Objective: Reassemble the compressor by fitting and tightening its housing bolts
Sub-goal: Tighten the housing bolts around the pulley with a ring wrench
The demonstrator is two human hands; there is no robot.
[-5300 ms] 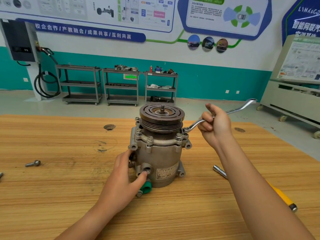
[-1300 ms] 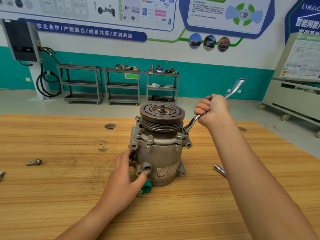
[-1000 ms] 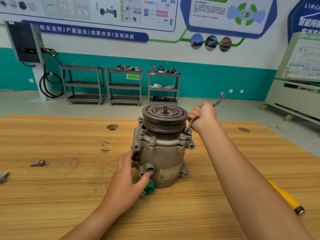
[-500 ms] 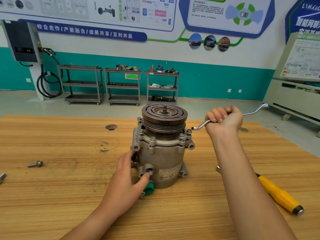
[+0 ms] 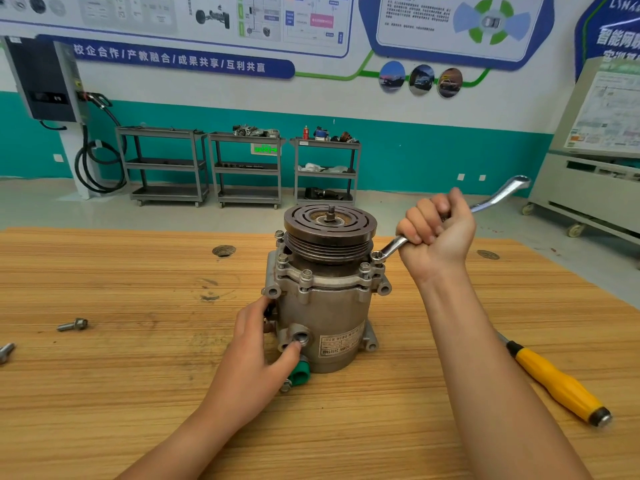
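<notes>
R hand (image 5: 437, 233) fingers fisted round silver offset ring spanner (image 5: 393, 247), ring on top-flange bolt of upright grey metal compressor (image 5: 323, 292). L hand (image 5: 258, 351) fingers spread, bracing body on wood counter (image 5: 121, 375).

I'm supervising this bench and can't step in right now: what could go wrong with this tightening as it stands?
The wrench meets the bolt at an upward slant, so its ring end may slip off and the right hand could hit the pulley. The compressor stands unclamped on the table, braced only by the left hand; a hard pull might tip it. Two loose bolts could be forgotten.
</notes>
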